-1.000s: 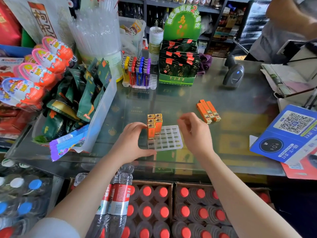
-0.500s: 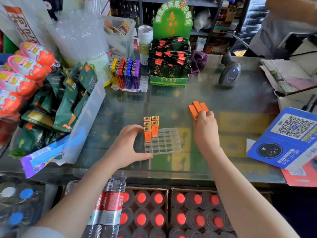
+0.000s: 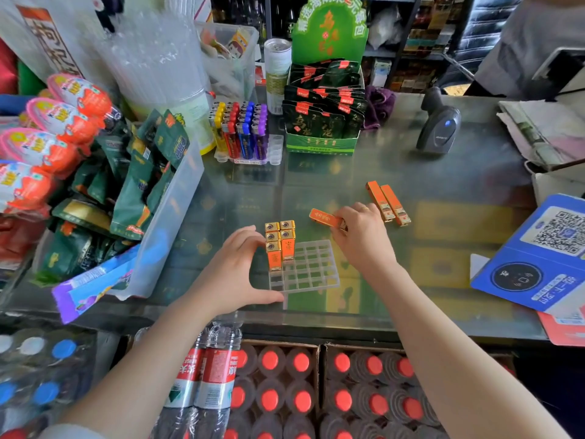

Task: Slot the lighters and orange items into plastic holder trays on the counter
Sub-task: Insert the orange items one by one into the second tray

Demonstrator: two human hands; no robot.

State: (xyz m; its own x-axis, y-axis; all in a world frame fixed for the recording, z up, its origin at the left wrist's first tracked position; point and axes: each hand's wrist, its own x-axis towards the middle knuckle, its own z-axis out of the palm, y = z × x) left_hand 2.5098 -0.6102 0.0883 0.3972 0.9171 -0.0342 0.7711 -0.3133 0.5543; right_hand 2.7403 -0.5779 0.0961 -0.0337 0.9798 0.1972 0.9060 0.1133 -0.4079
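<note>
A clear plastic holder tray (image 3: 311, 270) lies on the glass counter, with several orange lighters (image 3: 281, 243) standing in its far-left slots. My left hand (image 3: 235, 269) grips the tray's left side, fingers by the standing lighters and thumb along the near edge. My right hand (image 3: 361, 237) pinches one orange lighter (image 3: 324, 217) and holds it lying sideways just beyond the tray. Two more orange lighters (image 3: 388, 202) lie side by side on the counter to the right. Farther back, a second tray (image 3: 272, 152) holds several coloured lighters (image 3: 240, 131).
A clear bin of green snack packets (image 3: 139, 198) stands at the left. A green display box (image 3: 323, 122) and a barcode scanner (image 3: 438, 125) sit at the back. A blue QR payment stand (image 3: 538, 255) is at the right. Another person (image 3: 519, 42) stands behind the counter.
My right hand reached right to the three loose orange lighters, picked one up and brought it back toward the tray. Two lighters stay on the counter. My left hand has stayed on the tray.
</note>
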